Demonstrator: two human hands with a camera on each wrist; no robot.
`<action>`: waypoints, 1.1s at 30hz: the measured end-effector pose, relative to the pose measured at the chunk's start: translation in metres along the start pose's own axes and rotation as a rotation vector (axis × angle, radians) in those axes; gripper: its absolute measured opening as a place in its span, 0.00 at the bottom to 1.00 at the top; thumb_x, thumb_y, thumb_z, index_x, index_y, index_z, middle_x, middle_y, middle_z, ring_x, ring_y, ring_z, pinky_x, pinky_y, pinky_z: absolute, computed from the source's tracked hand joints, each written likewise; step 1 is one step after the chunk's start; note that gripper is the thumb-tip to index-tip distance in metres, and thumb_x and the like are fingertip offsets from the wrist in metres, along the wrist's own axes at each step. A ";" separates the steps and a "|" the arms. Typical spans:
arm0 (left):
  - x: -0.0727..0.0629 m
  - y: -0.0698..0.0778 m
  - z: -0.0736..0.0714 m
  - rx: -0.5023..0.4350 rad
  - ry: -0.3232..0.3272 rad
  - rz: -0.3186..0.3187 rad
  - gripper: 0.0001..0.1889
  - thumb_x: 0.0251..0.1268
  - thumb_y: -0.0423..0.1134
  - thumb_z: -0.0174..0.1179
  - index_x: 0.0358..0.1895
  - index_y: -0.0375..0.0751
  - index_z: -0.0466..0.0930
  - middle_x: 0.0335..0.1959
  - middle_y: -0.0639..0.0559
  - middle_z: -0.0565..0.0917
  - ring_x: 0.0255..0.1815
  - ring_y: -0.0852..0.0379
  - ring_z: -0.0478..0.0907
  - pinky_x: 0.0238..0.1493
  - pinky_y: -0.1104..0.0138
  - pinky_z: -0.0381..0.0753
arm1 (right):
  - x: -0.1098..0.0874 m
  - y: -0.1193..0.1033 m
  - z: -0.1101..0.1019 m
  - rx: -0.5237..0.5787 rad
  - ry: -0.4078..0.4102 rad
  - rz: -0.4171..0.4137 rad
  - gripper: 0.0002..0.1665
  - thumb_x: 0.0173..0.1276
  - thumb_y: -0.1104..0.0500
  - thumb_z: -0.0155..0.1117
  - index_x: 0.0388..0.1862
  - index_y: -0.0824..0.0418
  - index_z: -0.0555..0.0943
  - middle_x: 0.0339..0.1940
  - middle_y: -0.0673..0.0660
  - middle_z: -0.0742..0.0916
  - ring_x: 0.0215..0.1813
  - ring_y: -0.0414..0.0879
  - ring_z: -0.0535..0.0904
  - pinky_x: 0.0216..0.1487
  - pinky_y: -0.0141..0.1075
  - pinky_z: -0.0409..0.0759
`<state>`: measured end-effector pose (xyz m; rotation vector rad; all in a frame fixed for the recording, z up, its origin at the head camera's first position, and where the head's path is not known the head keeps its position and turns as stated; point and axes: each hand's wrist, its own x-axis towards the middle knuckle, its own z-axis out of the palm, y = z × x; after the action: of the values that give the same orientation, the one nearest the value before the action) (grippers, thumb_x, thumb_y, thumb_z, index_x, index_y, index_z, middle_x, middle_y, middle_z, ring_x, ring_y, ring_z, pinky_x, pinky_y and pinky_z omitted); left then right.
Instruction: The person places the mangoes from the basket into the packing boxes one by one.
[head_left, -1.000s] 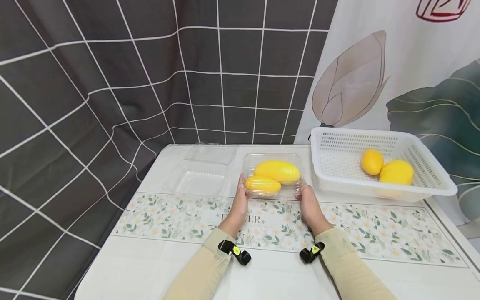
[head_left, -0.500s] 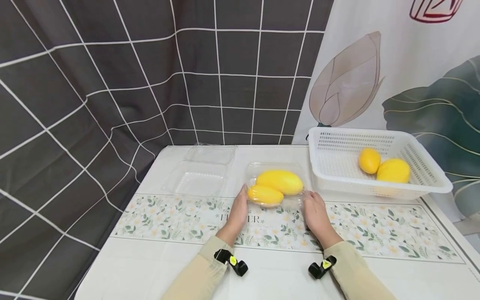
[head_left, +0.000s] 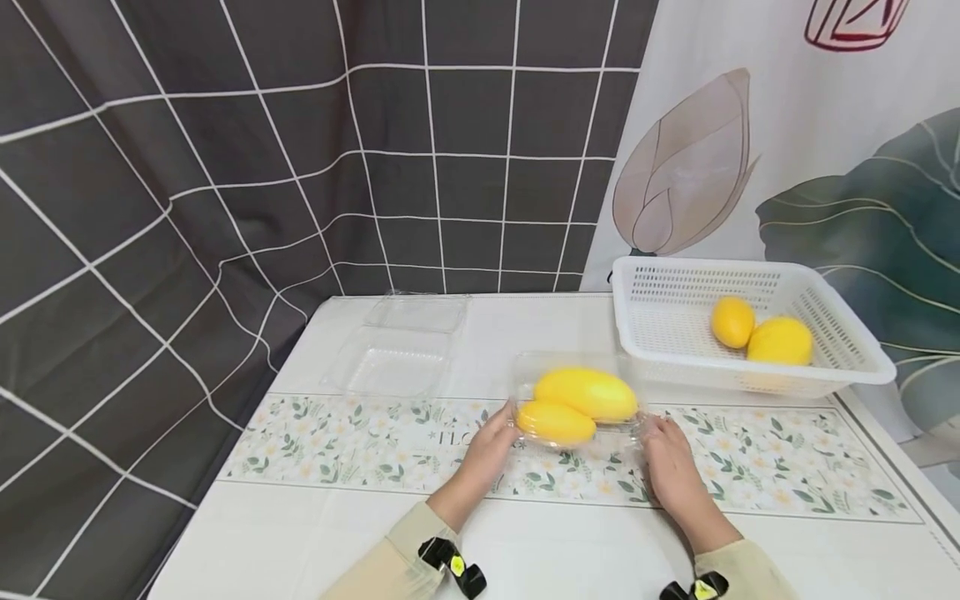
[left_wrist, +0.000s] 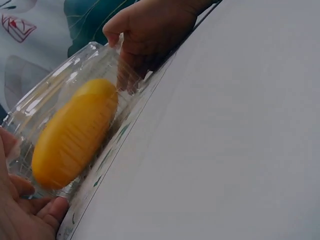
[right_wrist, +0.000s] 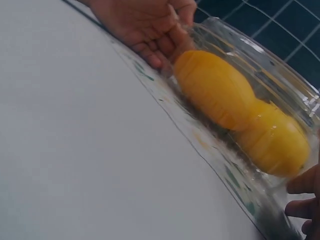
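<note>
A clear plastic clamshell box (head_left: 566,359) with two smooth yellow oval fruits inside is held between both hands over the floral strip. The longer fruit (head_left: 587,394) lies behind the smaller fruit (head_left: 557,423). My left hand (head_left: 486,456) grips the box's left end; in the left wrist view its fingers (left_wrist: 50,212) curl at the lower edge. At the opposite end my right hand (head_left: 677,467) holds the box, thumb above and fingers lower, as the left wrist view shows. Through the transparent wall the yellow fruit (right_wrist: 215,90) shows close over the table in the right wrist view.
An open clear clamshell box (head_left: 390,371) lies at the table's back left. A white perforated basket (head_left: 697,367) stands at the back right, holding a rounder yellow fruit (head_left: 732,322) and a larger yellow fruit (head_left: 780,341). Behind the table hangs a dark gridded curtain (head_left: 472,192).
Both hands have carried the filled box to the right and nearer the body, and it has turned slightly. The basket and the open box stay in place; the head view has shifted a little.
</note>
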<state>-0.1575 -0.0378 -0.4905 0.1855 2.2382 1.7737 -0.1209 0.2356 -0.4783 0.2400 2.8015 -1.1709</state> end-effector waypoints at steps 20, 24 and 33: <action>-0.002 0.012 0.056 0.105 -0.081 0.122 0.31 0.74 0.50 0.51 0.78 0.50 0.64 0.73 0.53 0.71 0.56 0.59 0.78 0.61 0.60 0.79 | -0.027 0.050 -0.039 -0.046 0.136 0.091 0.37 0.78 0.52 0.23 0.78 0.72 0.59 0.78 0.76 0.58 0.81 0.70 0.38 0.75 0.69 0.42; 0.005 0.016 0.071 0.220 -0.097 0.217 0.30 0.76 0.52 0.49 0.78 0.49 0.64 0.73 0.52 0.72 0.66 0.53 0.73 0.70 0.55 0.72 | -0.026 0.065 -0.051 -0.065 0.170 0.146 0.39 0.79 0.49 0.21 0.77 0.74 0.57 0.78 0.77 0.57 0.82 0.68 0.36 0.76 0.67 0.40; 0.016 0.027 0.106 0.434 -0.185 0.229 0.36 0.75 0.64 0.44 0.80 0.53 0.58 0.78 0.62 0.63 0.74 0.52 0.62 0.73 0.47 0.63 | -0.027 0.099 -0.078 -0.098 0.285 0.245 0.44 0.80 0.43 0.18 0.76 0.76 0.57 0.77 0.78 0.58 0.82 0.66 0.36 0.79 0.61 0.37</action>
<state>-0.1434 0.0717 -0.4886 0.6880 2.5089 1.2740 -0.0787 0.3568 -0.4890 0.7727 2.9435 -1.0109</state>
